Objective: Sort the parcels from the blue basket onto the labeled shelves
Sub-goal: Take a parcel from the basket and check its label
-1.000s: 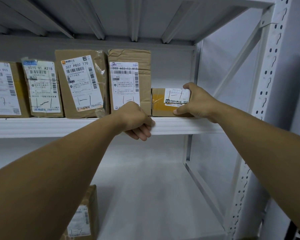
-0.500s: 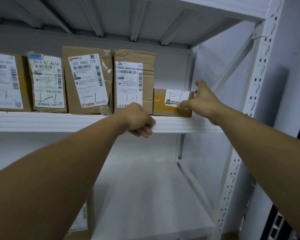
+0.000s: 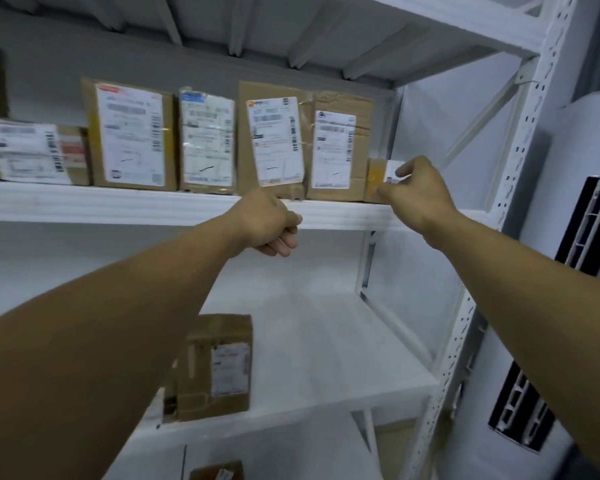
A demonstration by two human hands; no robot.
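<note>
A small brown parcel (image 3: 376,177) with yellow tape and a white label stands at the right end of the upper shelf (image 3: 118,202), beside a row of several taller labelled parcels (image 3: 338,150). My right hand (image 3: 417,194) reaches to it, its fingertips touching the parcel's front and covering most of the label. My left hand (image 3: 267,221) hangs in front of the shelf's front lip with its fingers curled under and nothing in it. The blue basket is out of view.
A white upright post (image 3: 520,161) with holes stands right of the small parcel. The lower shelf (image 3: 326,358) carries one brown parcel (image 3: 219,365) at its left. Another parcel (image 3: 217,472) peeks in at the bottom. Dark slatted panels (image 3: 593,233) are at far right.
The view has swung left and pulled back, showing more parcels on the left. My right hand has slid from the small parcel's right side onto its front. My left hand stays by the shelf lip.
</note>
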